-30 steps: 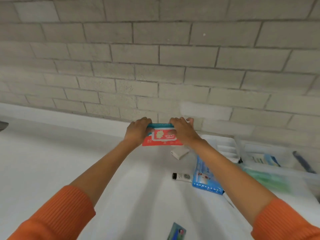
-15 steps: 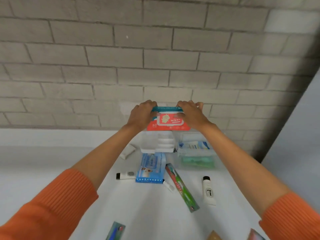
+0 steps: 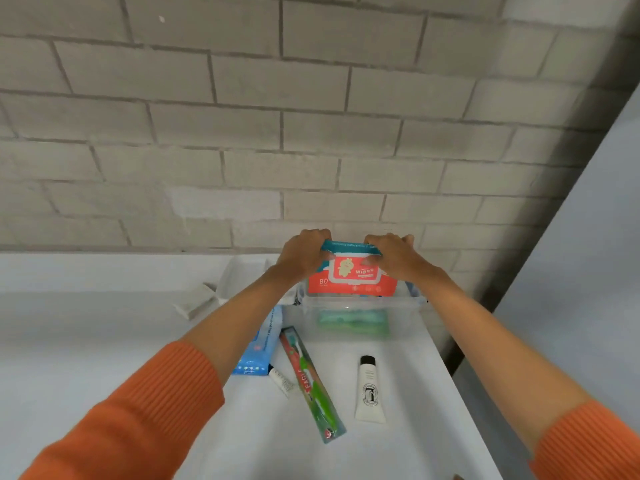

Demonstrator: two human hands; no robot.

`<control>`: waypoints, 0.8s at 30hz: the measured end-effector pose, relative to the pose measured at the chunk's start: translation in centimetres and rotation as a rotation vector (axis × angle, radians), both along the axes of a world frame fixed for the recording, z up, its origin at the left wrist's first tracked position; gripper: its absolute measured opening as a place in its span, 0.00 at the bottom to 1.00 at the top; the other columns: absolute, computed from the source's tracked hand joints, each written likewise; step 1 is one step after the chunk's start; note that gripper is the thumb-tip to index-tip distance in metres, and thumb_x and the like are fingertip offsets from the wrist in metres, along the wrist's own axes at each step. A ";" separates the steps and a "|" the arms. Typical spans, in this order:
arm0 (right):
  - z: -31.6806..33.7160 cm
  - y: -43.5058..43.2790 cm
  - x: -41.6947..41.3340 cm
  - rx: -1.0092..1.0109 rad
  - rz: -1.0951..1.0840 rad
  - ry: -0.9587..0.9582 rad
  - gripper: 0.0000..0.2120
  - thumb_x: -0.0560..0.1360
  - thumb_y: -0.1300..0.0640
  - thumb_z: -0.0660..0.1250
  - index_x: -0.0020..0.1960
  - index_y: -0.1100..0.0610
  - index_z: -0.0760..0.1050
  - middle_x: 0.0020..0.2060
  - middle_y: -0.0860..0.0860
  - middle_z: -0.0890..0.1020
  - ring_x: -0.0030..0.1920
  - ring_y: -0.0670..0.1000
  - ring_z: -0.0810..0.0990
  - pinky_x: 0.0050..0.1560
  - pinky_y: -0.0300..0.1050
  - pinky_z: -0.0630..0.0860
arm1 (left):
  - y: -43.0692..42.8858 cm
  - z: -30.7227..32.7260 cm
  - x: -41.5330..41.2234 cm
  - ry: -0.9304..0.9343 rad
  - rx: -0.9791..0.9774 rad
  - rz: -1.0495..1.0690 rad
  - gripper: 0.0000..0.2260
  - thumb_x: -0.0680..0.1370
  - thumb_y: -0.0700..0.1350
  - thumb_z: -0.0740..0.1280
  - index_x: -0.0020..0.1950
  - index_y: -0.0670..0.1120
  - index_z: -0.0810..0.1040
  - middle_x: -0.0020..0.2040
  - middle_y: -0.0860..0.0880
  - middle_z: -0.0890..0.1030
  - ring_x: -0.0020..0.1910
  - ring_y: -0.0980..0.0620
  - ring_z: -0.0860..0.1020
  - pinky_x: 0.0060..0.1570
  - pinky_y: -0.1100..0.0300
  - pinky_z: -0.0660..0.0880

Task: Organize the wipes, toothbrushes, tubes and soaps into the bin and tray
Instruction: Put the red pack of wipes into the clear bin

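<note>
Both hands grip a red and teal wipes pack (image 3: 351, 277) by its top corners: my left hand (image 3: 304, 255) on the left corner, my right hand (image 3: 394, 256) on the right. The pack stands upright with its lower edge inside the clear plastic bin (image 3: 360, 306), which holds a green pack (image 3: 353, 323). A white tray (image 3: 232, 282) sits left of the bin, partly hidden by my left arm. On the table lie a blue wipes pack (image 3: 259, 348), a packaged toothbrush (image 3: 311, 382), a white tube (image 3: 370, 391), a smaller tube (image 3: 281, 379) and a white soap (image 3: 195, 301).
A grey brick wall (image 3: 277, 133) rises right behind the bin and tray. The white table's right edge (image 3: 460, 386) runs close beside the bin and the white tube, with a dark gap and a pale panel beyond it.
My hands carried the red wipes pack to the right and lowered it from above the table into the clear bin. The view swung right with them.
</note>
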State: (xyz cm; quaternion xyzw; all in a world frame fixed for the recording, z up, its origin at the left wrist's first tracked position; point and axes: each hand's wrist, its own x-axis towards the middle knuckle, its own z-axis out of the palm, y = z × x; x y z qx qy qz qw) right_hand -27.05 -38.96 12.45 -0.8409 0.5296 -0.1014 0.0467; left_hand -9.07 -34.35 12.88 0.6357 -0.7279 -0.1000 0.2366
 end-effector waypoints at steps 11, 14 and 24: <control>-5.6 -5.4 0.9 0.072 -0.027 0.268 0.15 0.74 0.49 0.66 0.60 0.51 0.73 0.56 0.54 0.78 0.63 0.56 0.68 0.63 0.54 0.58 | -2.9 -4.1 0.3 -0.086 -0.057 0.035 0.12 0.77 0.41 0.64 0.60 0.42 0.71 0.60 0.44 0.75 0.61 0.46 0.72 0.62 0.54 0.66; -6.4 -5.9 1.5 0.036 -0.043 0.272 0.14 0.73 0.51 0.67 0.56 0.54 0.73 0.57 0.55 0.78 0.63 0.57 0.68 0.66 0.56 0.58 | -2.7 -4.1 1.5 -0.097 -0.102 0.027 0.13 0.77 0.41 0.63 0.61 0.42 0.71 0.62 0.44 0.74 0.62 0.46 0.70 0.62 0.54 0.65; -5.9 -4.3 2.5 -0.105 -0.127 0.316 0.22 0.73 0.46 0.66 0.62 0.57 0.69 0.62 0.56 0.75 0.64 0.57 0.70 0.66 0.56 0.61 | 0.3 -3.5 5.2 -0.072 -0.162 0.066 0.11 0.78 0.45 0.63 0.59 0.44 0.73 0.58 0.46 0.76 0.59 0.48 0.72 0.59 0.56 0.66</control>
